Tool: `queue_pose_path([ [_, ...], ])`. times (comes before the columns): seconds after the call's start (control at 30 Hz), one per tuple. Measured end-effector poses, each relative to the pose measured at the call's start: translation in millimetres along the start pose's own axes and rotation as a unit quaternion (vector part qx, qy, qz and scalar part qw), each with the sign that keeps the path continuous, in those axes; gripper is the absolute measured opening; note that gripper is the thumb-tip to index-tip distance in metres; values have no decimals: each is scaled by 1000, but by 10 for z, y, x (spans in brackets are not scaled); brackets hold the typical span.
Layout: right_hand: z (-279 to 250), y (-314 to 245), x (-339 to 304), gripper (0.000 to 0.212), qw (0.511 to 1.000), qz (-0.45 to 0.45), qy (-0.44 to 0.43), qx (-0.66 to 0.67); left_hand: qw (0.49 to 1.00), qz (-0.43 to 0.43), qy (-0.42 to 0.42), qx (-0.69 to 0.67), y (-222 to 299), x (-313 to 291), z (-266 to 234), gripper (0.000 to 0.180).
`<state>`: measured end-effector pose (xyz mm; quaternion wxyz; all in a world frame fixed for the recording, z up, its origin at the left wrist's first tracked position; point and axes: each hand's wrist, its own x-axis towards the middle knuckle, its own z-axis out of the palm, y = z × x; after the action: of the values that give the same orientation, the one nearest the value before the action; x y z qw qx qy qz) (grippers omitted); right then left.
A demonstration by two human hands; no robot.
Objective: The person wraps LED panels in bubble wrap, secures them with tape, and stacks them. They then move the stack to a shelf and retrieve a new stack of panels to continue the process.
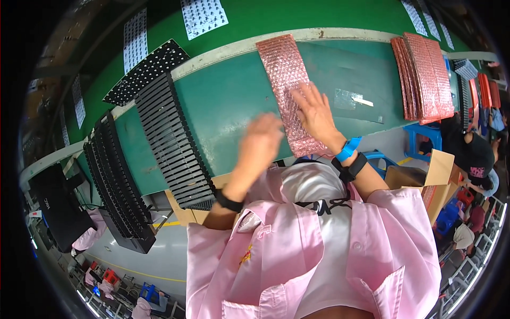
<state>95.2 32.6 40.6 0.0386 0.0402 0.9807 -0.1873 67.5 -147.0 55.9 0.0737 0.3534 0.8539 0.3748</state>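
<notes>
You have pale lettering on the black case between 8 and 9 o'clock, while the glossy pink bubble-wrap sleeve lies on the green bench beneath your right hand, spread and ungrasping, and at 1 o'clock of your left hand, whose blurred grip cannot be determined.

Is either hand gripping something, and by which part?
Nothing visibly gripped: the right hand lies spread over the right side of the pink bubble-wrap sleeve; the left hand is too blurred to tell.

Wht lettering on blk unit, blk letters on wht shirt
</notes>
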Motion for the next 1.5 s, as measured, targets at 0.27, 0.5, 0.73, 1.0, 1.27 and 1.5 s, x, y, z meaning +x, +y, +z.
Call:
queue_pose_path([
  [0.27, 168, -78, -100, 52, 995, -69, -64, -42, 882, -166, 220, 381, -1417, 814, -1668, 37],
  [0.5, 105, -95, -31, 47, 993, -67, -63, -80, 904, -225, 3, 365, -2085, 979, -2229, 18],
  [0.73, 115, 70, 114, 34, 996, -21, -58, 63, 944, 38, 192, 265, -416, 744, -1836, 18],
  [1.0, -241, 232, 132, 30, 421, 205, -152, 871, 947, 275, 118, 117, -99, 565, 22, 25],
  [1.27, 182, 445, 101, 33, 615, 173, -74, 766, 996, 62, 45, 53, -296, 225, 483, 32],
  [1.5, 217, 407, 144, 31, 617, 197, -19, 762, 997, -8, 74, -14, -255, 259, 470, 33],
])
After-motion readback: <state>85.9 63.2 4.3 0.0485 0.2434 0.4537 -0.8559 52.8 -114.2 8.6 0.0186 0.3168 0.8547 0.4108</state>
